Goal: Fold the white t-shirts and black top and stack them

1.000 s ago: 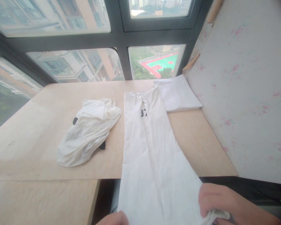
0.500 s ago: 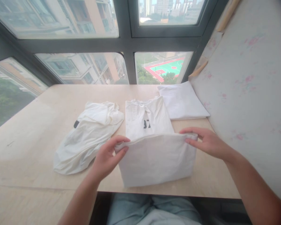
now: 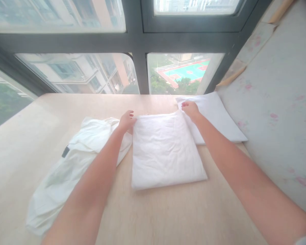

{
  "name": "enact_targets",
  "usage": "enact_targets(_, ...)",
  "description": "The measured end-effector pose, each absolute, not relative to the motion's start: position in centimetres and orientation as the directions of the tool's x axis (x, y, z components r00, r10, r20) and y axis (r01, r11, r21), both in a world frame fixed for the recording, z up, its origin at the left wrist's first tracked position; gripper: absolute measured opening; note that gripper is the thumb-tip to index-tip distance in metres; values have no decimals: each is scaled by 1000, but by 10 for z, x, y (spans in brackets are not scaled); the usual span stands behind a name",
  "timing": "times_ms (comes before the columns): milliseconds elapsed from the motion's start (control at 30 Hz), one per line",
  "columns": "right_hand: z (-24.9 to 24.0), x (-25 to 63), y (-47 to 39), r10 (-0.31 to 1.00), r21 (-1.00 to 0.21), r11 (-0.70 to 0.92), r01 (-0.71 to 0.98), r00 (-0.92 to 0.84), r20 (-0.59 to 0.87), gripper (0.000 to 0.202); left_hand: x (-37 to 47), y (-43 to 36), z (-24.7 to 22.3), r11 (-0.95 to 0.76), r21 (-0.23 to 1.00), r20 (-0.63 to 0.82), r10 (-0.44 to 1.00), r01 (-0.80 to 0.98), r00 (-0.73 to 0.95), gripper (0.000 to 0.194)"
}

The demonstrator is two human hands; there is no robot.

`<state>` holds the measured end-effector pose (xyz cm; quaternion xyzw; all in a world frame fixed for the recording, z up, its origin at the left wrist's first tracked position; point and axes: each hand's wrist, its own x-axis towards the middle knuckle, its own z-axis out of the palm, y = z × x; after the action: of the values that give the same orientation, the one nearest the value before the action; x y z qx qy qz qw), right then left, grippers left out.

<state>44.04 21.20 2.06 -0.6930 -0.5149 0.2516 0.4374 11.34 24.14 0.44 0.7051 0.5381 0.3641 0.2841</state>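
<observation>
A folded white shirt (image 3: 167,151) lies flat in the middle of the wooden tabletop, its plain side up. At its far left corner, my left hand (image 3: 127,119) has thumb and fingers closed on the edge. My right hand (image 3: 190,109) pinches the far right corner, which rises slightly; its fingertips are partly blurred. Both arms reach forward on either side of the shirt. The printed number seen earlier is now covered by the cloth.
A crumpled white garment (image 3: 76,146) with a black tag lies to the left, partly under my left forearm. At the right, a folded white cloth (image 3: 211,119) lies by the flowered wall (image 3: 277,136). Dark window frames (image 3: 140,44) border the tabletop's far side (image 3: 97,105).
Both hands have moved forward, carrying the shirt's raised half away from me and laying it down over the printed number. The view has shifted closer to the table.
</observation>
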Motion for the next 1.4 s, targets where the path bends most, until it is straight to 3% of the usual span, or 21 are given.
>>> enact_targets(200, -25, 452, 143, 931, -903, -48, 427, 346, 114, 38, 102, 205, -36, -109, 791, 116, 993, 603, 27, 44)
enact_targets(333, -31, 462, 75, 932, -879, -170, 447, 363, 4, 36, 91, 142, -35, -47, 803, 26, 999, 595, 43, 51)
enact_targets(533, -46, 446, -19, 913, -826, -254, 503, 407, -33, 37, 80, 41, -33, 78, 825, -88, 996, 560, -8, 56)
enact_targets(667, -50, 432, -56, 906, -786, -326, 526, 411, -101, 50, 77, -2, -29, 315, 869, -299, 949, 381, -103, 61)
enact_targets(767, -41, 425, -55, 913, -790, -373, 486, 343, -220, 51, 78, -9, -21, 454, 872, -456, 890, 184, -35, 55)
enact_targets(933, -19, 406, -38, 925, -880, -379, 286, 160, -346, 35, 79, -1, -6, 532, 847, -532, 845, 17, 61, 35)
enact_targets(1200, 28, 391, -50, 958, -961, -250, 120, 177, -227, 36, 75, -27, 33, 458, 845, -446, 888, -275, 108, 31)
enact_targets(1300, 73, 394, -68, 954, -955, -215, -204, 168, -250, 33, 75, -46, 75, 383, 837, -384, 920, -392, 78, 24)
enact_targets(1400, 128, 398, -89, 953, -839, -122, -531, 175, -249, 28, 79, -67, 130, 282, 867, -296, 955, -412, 31, 17)
